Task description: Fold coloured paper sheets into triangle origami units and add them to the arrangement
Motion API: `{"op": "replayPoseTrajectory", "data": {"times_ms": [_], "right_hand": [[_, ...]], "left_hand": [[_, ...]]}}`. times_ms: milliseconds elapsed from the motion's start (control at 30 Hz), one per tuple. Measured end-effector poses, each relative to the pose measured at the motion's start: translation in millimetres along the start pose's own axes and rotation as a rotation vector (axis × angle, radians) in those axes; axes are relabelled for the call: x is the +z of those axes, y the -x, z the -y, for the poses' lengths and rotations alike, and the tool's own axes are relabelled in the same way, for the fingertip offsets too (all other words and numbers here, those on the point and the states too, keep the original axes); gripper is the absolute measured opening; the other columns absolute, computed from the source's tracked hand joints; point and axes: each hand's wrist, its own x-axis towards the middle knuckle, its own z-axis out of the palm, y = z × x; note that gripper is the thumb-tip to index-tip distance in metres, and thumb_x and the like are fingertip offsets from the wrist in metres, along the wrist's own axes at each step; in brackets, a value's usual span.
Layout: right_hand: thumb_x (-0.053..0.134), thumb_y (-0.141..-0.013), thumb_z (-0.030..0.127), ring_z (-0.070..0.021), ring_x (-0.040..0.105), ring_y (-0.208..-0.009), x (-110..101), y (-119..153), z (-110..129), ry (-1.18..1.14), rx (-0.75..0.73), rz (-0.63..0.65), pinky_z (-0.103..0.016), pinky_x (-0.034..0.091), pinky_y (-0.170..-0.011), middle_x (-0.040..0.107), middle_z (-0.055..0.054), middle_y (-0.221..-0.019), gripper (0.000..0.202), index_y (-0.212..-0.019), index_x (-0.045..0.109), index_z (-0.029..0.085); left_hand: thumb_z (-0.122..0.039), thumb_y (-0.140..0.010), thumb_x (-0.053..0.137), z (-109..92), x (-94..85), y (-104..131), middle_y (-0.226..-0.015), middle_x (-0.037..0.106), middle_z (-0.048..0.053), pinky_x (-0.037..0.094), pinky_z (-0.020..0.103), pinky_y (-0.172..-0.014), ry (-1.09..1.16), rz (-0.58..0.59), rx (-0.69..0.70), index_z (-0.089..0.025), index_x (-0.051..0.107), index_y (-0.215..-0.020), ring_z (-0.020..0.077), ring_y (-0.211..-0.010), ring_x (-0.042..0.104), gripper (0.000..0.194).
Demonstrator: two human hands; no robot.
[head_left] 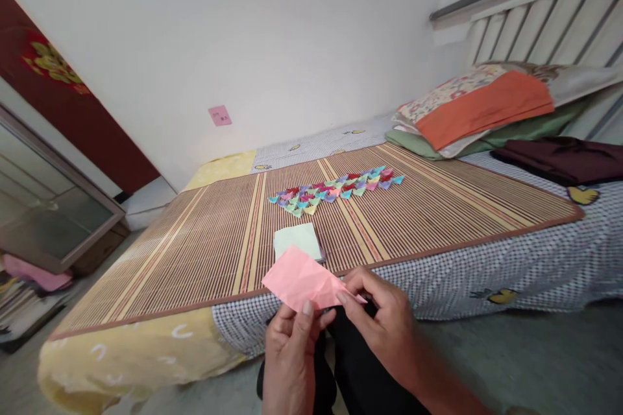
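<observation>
A creased sheet of pink paper (299,277) is held up between my two hands, just in front of the bed's near edge. My left hand (292,350) pinches its lower edge, thumb on top. At the right end, my right hand (382,318) grips a narrow folded corner between thumb and fingers. Just behind the pink paper lies a stack of square paper (298,238), pale green on top. Farther back, several small folded paper boats (335,193) in many colours stand in slanting rows on the mat.
A striped bamboo mat (204,246) covers the bed. Pillows (487,107) and a dark folded cloth (559,159) lie at the right, by a white radiator (549,26). A glass-fronted cabinet (43,201) stands at the left. My knees are below my hands.
</observation>
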Motion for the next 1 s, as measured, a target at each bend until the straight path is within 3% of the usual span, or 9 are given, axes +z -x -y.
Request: {"op": "replayPoseTrajectory", "data": {"times_ms": [267, 367, 467, 533, 600, 700, 867, 1000], "right_hand": [[0.057, -0.096, 0.026, -0.0128, 0.054, -0.059, 3.8, 4.9, -2.1, -0.020, 0.101, -0.003, -0.024, 0.041, -0.058, 0.053, 0.003, -0.065, 0.025, -0.072, 0.049, 0.022], [0.060, -0.094, 0.028, -0.0140, 0.059, -0.063, 4.5, 4.5, -3.2, -0.121, 0.167, -0.003, -0.024, 0.045, -0.060, 0.060, 0.003, -0.071, 0.010, -0.088, 0.057, 0.021], [0.062, -0.094, 0.029, -0.0151, 0.060, -0.068, 2.9, 1.4, -1.5, -0.156, 0.173, 0.036, -0.024, 0.046, -0.063, 0.063, 0.002, -0.077, 0.014, -0.105, 0.063, 0.021], [0.061, -0.095, 0.029, -0.0146, 0.057, -0.068, 1.7, -0.5, -0.5, -0.138, 0.146, 0.071, -0.025, 0.044, -0.064, 0.061, 0.001, -0.075, 0.010, -0.092, 0.066, 0.020], [0.060, -0.096, 0.030, -0.0143, 0.055, -0.068, 1.5, -1.1, -1.4, -0.175, 0.144, 0.074, -0.025, 0.042, -0.063, 0.059, 0.001, -0.073, 0.020, -0.080, 0.064, 0.020], [0.060, -0.097, 0.036, -0.0143, 0.056, -0.067, 2.7, -0.1, -5.9, -0.309, 0.205, 0.056, -0.025, 0.042, -0.061, 0.060, 0.001, -0.073, 0.023, -0.082, 0.064, 0.019], [0.065, -0.094, 0.040, -0.0149, 0.058, -0.067, 2.7, -0.4, -7.7, -0.482, 0.296, 0.120, -0.025, 0.045, -0.061, 0.062, 0.000, -0.073, 0.025, -0.083, 0.064, 0.018], [0.066, -0.093, 0.039, -0.0153, 0.060, -0.068, 0.9, -3.1, -4.2, -0.554, 0.317, 0.184, -0.026, 0.047, -0.063, 0.066, -0.001, -0.076, 0.022, -0.090, 0.065, 0.017]], "left_hand": [[-0.020, -0.066, 0.091, -2.6, 4.4, -2.0, -0.084, 0.075, 0.007, 0.064, 0.033, -0.074, -0.023, -0.002, -0.028, -0.013, 0.074, -0.081, 0.0220, -0.082, 0.073, 0.024], [-0.020, -0.066, 0.090, -4.6, 2.8, -1.9, -0.087, 0.076, 0.007, 0.064, 0.032, -0.072, -0.057, -0.003, -0.024, -0.013, 0.076, -0.088, 0.0218, -0.081, 0.073, 0.027], [-0.024, -0.070, 0.088, -4.6, -0.2, -1.9, -0.093, 0.077, 0.010, 0.063, 0.029, -0.069, -0.146, 0.021, 0.005, -0.012, 0.077, -0.100, 0.0218, -0.082, 0.073, 0.034], [-0.027, -0.074, 0.086, -3.4, -1.4, -2.2, -0.095, 0.078, 0.011, 0.062, 0.028, -0.070, -0.211, 0.050, 0.022, -0.012, 0.076, -0.105, 0.0201, -0.080, 0.073, 0.035], [-0.028, -0.075, 0.086, -1.8, -1.5, -2.0, -0.097, 0.078, 0.011, 0.060, 0.027, -0.070, -0.252, 0.085, 0.024, -0.013, 0.076, -0.108, 0.0188, -0.080, 0.072, 0.037], [-0.030, -0.071, 0.089, 0.3, -0.3, -0.6, -0.098, 0.078, 0.012, 0.058, 0.026, -0.066, -0.281, 0.127, 0.013, -0.014, 0.076, -0.110, 0.0192, -0.080, 0.070, 0.044], [-0.040, -0.085, 0.076, 1.6, -1.8, 1.5, -0.078, 0.074, 0.008, 0.050, 0.023, -0.061, -0.375, 0.125, 0.046, -0.013, 0.076, -0.096, 0.0134, -0.066, 0.061, 0.029], [-0.044, -0.084, 0.077, 0.8, -3.3, -0.1, -0.064, 0.069, 0.004, 0.046, 0.021, -0.057, -0.447, 0.156, 0.076, -0.014, 0.074, -0.083, 0.0114, -0.058, 0.056, 0.031]]}}
